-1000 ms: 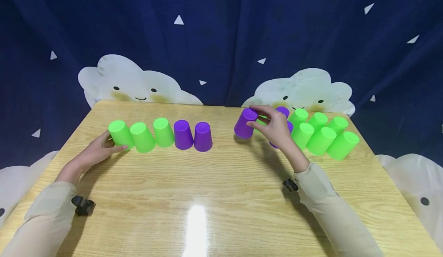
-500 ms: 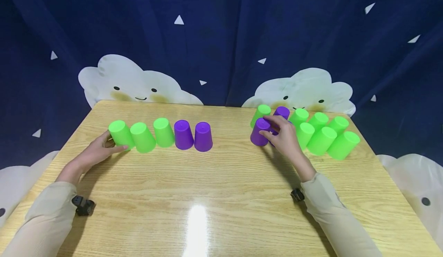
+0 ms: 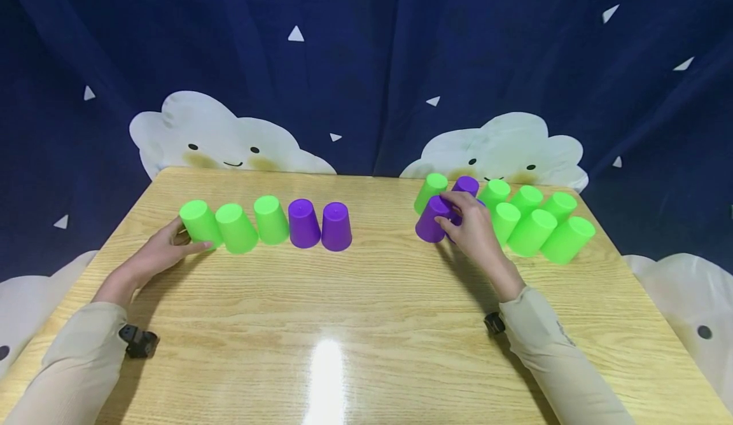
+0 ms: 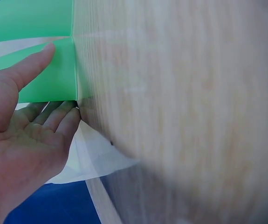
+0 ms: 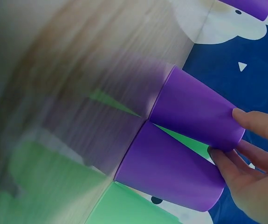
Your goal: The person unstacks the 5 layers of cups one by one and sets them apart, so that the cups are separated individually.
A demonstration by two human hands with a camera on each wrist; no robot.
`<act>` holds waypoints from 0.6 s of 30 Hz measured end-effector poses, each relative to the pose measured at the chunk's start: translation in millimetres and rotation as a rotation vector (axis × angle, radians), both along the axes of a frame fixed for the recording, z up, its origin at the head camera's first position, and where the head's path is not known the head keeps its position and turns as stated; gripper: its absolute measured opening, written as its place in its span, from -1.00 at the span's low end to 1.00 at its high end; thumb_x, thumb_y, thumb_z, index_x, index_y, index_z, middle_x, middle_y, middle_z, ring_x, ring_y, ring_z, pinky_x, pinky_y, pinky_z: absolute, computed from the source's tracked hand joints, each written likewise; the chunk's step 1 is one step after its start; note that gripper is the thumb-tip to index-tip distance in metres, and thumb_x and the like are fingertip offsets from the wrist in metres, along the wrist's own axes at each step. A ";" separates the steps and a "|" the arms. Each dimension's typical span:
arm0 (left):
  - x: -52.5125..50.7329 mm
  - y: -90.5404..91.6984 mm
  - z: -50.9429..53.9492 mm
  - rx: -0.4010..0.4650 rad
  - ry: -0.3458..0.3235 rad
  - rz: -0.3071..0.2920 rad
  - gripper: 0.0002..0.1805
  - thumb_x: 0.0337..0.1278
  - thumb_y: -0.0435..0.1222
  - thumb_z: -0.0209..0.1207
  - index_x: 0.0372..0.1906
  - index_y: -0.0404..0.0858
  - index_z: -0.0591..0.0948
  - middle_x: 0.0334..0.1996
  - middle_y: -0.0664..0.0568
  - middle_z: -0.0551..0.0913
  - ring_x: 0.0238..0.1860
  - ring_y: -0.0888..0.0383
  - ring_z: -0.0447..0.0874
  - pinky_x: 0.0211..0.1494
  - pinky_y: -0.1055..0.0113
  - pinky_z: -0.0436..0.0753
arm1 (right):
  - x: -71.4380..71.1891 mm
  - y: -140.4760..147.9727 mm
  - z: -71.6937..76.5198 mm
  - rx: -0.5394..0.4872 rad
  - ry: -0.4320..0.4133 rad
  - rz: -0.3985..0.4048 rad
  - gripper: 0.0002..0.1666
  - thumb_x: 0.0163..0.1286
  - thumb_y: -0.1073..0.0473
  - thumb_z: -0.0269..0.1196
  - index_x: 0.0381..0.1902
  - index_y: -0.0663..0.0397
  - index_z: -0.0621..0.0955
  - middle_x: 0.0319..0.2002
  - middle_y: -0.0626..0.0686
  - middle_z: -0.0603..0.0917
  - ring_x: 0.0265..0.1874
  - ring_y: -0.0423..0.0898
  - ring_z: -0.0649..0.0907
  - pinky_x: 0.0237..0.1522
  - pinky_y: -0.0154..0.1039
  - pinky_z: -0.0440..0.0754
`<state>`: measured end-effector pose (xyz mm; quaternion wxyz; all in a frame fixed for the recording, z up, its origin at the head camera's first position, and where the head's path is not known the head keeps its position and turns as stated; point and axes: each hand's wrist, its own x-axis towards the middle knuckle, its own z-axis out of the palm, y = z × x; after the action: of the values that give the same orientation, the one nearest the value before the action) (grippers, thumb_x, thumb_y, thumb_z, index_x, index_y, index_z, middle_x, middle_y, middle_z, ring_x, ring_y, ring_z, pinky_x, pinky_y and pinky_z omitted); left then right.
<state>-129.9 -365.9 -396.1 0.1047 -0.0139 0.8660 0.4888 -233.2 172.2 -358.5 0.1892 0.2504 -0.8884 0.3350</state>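
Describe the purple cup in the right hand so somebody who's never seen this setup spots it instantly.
On the wooden table, find the cluster of upside-down cups on the person's right. At its near-left corner, just in front of a green cup, is the purple cup. It's the only purple one held near its top by the right hand.

On the table, cup row left, cup cluster right, curtain behind.

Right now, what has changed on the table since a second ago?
The right hand has moved a purple tapered plastic cup rightward and slightly nearer, and still holds it. The left hand stays around the leftmost green tapered plastic cup, which hasn't moved.
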 end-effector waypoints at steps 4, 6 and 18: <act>-0.2 -0.4 -0.7 0.002 0.012 -0.003 0.02 0.34 -0.15 0.21 0.57 -0.25 -0.25 0.50 -0.43 -0.18 0.42 -0.50 -0.13 0.35 -0.39 0.06 | 0.6 -0.2 1.4 -0.001 0.002 -0.002 -0.45 0.10 0.48 0.44 0.08 0.47 0.56 0.03 0.39 0.59 0.02 0.31 0.59 0.11 0.13 0.56; -0.5 0.2 0.0 0.005 0.019 -0.009 0.01 0.34 -0.16 0.21 0.57 -0.26 -0.24 0.50 -0.42 -0.19 0.42 -0.51 -0.13 0.36 -0.38 0.06 | 1.6 0.2 3.4 -0.005 0.004 -0.009 -0.45 0.11 0.48 0.43 0.08 0.47 0.56 0.02 0.38 0.59 0.02 0.30 0.60 0.11 0.12 0.57; 0.4 -0.3 0.8 -0.008 -0.003 -0.001 0.03 0.35 -0.12 0.20 0.57 -0.25 -0.27 0.48 -0.47 -0.14 0.42 -0.50 -0.12 0.33 -0.40 0.09 | 10.9 -35.7 28.6 -0.160 0.008 0.121 -0.47 0.09 0.52 0.42 0.07 0.43 0.59 0.01 0.32 0.62 0.00 0.21 0.65 0.03 -0.04 0.65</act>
<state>-129.4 -366.2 -395.3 0.1062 -0.0148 0.8677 0.4854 -222.3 136.6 -330.0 0.1914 0.2890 -0.8413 0.4147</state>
